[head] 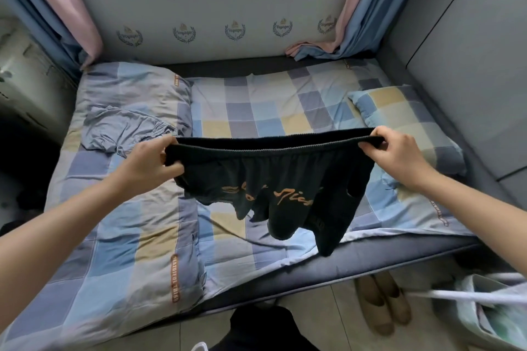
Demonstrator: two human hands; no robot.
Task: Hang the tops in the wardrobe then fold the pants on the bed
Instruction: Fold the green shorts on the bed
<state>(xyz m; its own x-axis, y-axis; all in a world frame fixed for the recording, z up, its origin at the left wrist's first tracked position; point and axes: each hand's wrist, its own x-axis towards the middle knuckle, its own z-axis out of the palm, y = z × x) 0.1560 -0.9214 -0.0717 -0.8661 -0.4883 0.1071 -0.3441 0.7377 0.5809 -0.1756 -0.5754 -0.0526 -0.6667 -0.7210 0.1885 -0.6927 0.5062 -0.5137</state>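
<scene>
So both hands are up at the waistband of the black pants [273, 188], one at each end: the left hand [154, 159] has its fingers curled round the elastic at about 9 o'clock of the garment, and the right hand [396, 151] pinches the other end at roughly 3 o'clock. The band is pulled out pretty taut between them, which I'd guess is the whole point — stretching it lets the legs drop straight so the pants can be laid flat before any fold. The legs hang bunched and a bit twisted toward 6 o'clock, over the near edge of the bed [370, 259], with orange script lettering across the front, too warped for me to read. The pants are held in the air above the checked sheet [256, 111], not lying on it yet, so I'd say the folding part is only starting. Off at 9 o'clock from the left hand there's a crumpled grey-blue garment [119, 128] sitting on the folded quilt [114, 251]; can't tell whether it's a top or more pants. A checked pillow [399, 111] lies at 1 o'clock by the grey padded side panel [456, 51]. Down on the floor at 5 o'clock are tan shoes [382, 302] and a pale bag [490, 308] — no wardrobe in view.
</scene>
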